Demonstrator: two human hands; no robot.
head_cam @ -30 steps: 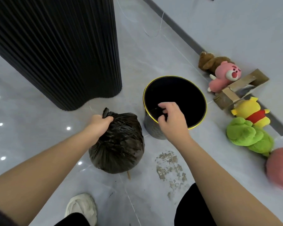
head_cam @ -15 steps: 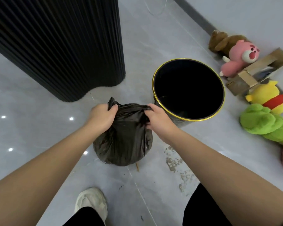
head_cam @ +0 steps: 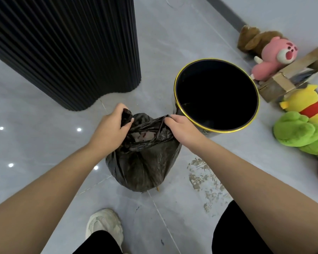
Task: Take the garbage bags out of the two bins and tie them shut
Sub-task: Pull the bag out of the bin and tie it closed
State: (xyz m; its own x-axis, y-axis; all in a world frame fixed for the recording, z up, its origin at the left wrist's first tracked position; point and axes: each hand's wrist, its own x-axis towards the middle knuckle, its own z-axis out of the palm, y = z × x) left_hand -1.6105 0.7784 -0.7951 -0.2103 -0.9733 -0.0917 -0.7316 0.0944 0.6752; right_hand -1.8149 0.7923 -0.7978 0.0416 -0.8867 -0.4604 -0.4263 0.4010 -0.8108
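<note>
A full black garbage bag (head_cam: 143, 165) stands on the grey floor between my arms. My left hand (head_cam: 111, 128) grips the left side of its rim. My right hand (head_cam: 180, 126) grips the right side, and the mouth is pulled apart a little, showing some rubbish inside. Just right of the bag stands a round black bin (head_cam: 217, 96) with a gold rim; its inside is dark and I cannot tell what it holds. Only this one bin is in view.
A tall black ribbed column (head_cam: 66, 52) rises at the upper left. Plush toys (head_cam: 301, 129) and a cardboard box (head_cam: 292, 74) lie along the right wall. A dirty patch (head_cam: 204, 176) marks the floor below the bin. My shoe (head_cam: 105, 226) is at the bottom.
My right hand left the bin's rim and took hold of the bag's right side. Both hands have since drawn the bag's mouth apart.
</note>
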